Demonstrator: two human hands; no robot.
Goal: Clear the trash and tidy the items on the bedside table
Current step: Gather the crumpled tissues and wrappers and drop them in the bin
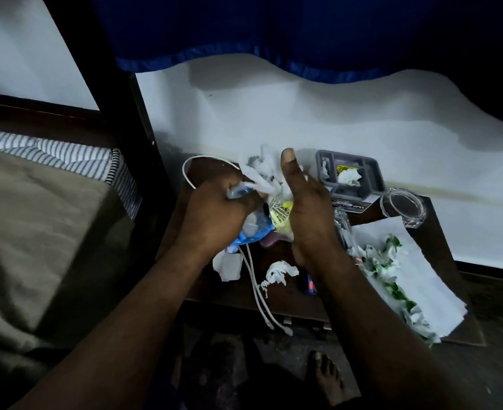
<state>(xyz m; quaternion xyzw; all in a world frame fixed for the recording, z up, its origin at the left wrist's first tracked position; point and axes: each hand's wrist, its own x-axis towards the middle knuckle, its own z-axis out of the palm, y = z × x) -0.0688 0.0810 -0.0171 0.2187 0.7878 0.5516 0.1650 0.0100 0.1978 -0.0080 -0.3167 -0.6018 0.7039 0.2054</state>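
Item: bundle of trash (269, 184), comprising crumpled white tissue, a yellow printed wrapper and blue-and-clear plastic. It was held between both hands above the middle of the bedside table (276, 303).

Left hand (214, 214): fingers curled tight round the blue and clear plastic at the bundle's left side.

Right hand (309, 214): pressed against the bundle's right side, thumb raised straight up; how far the fingers closed behind the wrapper could not be told.

Remaining on the table: one small crumpled tissue (279, 272) near the front edge, below the hands; a white charger plug (229, 266) just left of it, its white cable (259, 294) trailing over the front edge and looping behind the left hand.

At rear right: a grey compartment tray (371, 176) holding more tissue scraps; a clear glass ashtray (404, 207) beside it.

At right: a white paper sheet (415, 276) overhanging the table edge, bearing a strip of green-and-white shreds (383, 267).

Surroundings: bed with striped mattress (52, 155) to the left; white wall and blue curtain (273, 34) behind.
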